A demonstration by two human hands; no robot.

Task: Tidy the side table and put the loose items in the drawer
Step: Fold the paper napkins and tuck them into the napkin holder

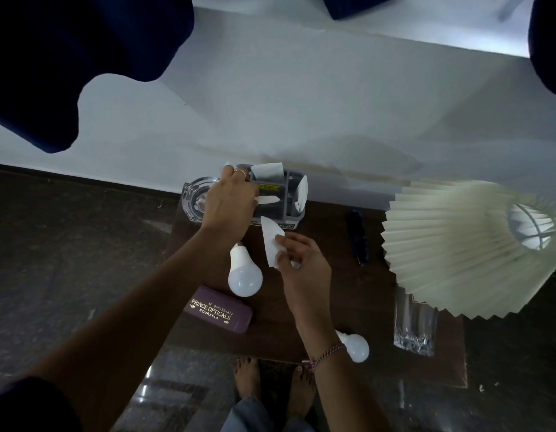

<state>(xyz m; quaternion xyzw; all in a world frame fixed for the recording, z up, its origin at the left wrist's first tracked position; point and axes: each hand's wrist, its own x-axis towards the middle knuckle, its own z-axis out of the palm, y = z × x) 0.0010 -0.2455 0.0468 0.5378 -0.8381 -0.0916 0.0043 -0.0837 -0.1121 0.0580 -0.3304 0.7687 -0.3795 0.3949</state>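
Bare feet [270,385] show below the wrists at the dark worktop [379,307] edge. Left hand [228,201] is curled over the grey organizer [286,210], fingers closed on a small white slip [268,199]. Right hand [301,260], just beside it, is pinching a white paper scrap [272,241] between thumb and fingers. Between the forearms lie a white bulb [245,277] and a maroon spectacle case [219,310]. Second bulb [356,347] sits by the right wrist; a glass tumbler [414,325] stands right of that hand.

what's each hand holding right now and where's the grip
The right hand pinches a white paper scrap by its lower edge. The left hand rests on the grey organizer; its grip is hidden.
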